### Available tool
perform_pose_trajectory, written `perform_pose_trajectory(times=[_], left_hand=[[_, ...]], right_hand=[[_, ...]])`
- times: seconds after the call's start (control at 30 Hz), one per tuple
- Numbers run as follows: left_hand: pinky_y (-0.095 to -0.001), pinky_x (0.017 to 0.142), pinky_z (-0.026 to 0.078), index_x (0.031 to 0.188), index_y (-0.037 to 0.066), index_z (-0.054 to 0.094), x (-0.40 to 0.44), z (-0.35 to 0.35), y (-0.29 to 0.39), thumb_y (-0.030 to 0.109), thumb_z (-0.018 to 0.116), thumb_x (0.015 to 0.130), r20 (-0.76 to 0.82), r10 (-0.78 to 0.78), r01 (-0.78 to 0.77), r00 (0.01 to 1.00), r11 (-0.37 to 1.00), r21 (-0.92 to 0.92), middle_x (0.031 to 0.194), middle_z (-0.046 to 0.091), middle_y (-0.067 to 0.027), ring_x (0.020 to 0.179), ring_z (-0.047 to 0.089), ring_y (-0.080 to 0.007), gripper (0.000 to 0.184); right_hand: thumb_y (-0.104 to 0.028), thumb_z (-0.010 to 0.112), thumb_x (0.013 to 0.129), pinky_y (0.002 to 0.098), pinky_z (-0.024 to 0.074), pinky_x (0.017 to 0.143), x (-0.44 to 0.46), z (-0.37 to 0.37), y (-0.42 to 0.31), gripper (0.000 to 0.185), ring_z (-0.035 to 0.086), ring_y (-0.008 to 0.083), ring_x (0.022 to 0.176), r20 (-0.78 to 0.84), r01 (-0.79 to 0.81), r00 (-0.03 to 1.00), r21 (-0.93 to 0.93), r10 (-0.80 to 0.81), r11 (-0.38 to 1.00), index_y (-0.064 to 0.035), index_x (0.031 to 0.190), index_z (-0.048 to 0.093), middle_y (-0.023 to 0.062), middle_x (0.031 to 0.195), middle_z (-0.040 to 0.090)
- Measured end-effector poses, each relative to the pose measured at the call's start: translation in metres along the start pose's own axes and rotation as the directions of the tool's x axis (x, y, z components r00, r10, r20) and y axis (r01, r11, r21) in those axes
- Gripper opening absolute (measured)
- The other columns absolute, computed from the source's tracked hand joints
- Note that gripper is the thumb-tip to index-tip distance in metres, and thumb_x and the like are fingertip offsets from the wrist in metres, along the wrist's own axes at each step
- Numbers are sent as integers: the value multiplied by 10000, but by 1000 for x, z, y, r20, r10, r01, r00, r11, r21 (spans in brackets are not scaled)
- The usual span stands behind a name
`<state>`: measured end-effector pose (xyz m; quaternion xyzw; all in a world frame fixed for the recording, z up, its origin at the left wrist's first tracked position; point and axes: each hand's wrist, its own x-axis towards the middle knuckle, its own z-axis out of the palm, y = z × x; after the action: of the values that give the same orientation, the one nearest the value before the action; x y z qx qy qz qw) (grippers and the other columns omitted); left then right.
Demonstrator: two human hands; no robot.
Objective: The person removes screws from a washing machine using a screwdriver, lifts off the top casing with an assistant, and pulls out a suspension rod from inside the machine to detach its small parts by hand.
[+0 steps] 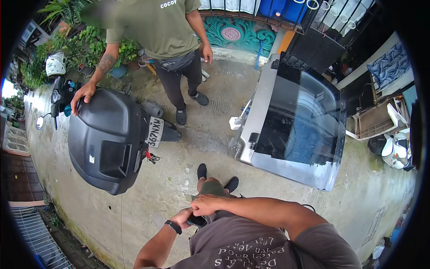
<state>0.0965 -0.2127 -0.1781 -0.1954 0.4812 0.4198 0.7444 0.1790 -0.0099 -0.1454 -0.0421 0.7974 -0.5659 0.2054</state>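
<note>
My left hand (181,219), with a dark watch on the wrist, is wrapped round a dark phone (196,220) in front of my waist. Just above the phone is my right hand (204,205), its fingers curled in and close to the left thumb. Whether anything is inside those curled fingers is hidden. Only part of the phone shows between the two hands and my shirt.
A motorbike with a big black top box (107,139) stands at left, another person's hand resting on it. That person (168,36) stands beyond. At right is a grey top-load washing machine (295,130). Plants (92,49) and a white helmet (55,64) are at upper left.
</note>
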Motion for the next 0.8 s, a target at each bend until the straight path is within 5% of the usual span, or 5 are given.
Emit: perform_pose_trajectory(times=[0.23, 0.43, 0.5, 0.63, 0.8], left_hand=[[-307, 494, 513, 1230, -52, 584, -30, 9, 4, 402, 450, 1059, -508, 237, 21, 828, 893, 450, 897, 689, -131, 542, 630, -194, 503], [-309, 546, 516, 1359, 37, 553, -54, 4, 45, 253, 435, 1025, -272, 505, 54, 819, 404, 913, 897, 687, -110, 550, 617, -168, 414], [-323, 704, 536, 1407, 76, 478, -62, 58, 86, 169, 473, 1029, -185, 504, -308, 844, 736, 603, 974, 639, -70, 744, 633, -162, 389], [-330, 902, 499, 1411, 134, 409, -34, 171, 137, 117, 491, 1071, 170, 676, -694, 717, 714, 89, 1134, 562, -56, 1027, 557, -151, 350], [-300, 1007, 426, 1337, 106, 459, 20, 224, 190, 156, 489, 1078, 506, 504, -690, 700, 658, 301, 1175, 576, -46, 1109, 531, -130, 265]], right_hand=[[-265, 648, 869, 453, 519, 737, -11, -26, 14, 263, 697, 320, 838, 60, -71, 995, -59, 74, 996, -26, 978, 648, 135, 868, 723], [-417, 688, 914, 423, 516, 856, -62, -58, 11, 524, 676, 320, 1019, -3, -190, 982, -71, 190, 979, -14, 1229, 572, 151, 1101, 687], [-505, 670, 932, 414, 518, 870, -83, -67, -14, 659, 672, 319, 1024, -97, -293, 946, 160, 310, 943, -34, 1354, 484, 156, 1154, 662], [-493, 615, 985, 434, 497, 957, -87, -74, -43, 808, 646, 310, 1129, -432, -89, 843, 476, 321, 875, -14, 1505, 222, 216, 1233, 631], [-229, 570, 1023, 394, 565, 800, -95, -104, -43, 640, 720, 273, 850, -634, -133, 470, 637, 615, 759, -103, 1525, 193, 176, 1068, 676]])
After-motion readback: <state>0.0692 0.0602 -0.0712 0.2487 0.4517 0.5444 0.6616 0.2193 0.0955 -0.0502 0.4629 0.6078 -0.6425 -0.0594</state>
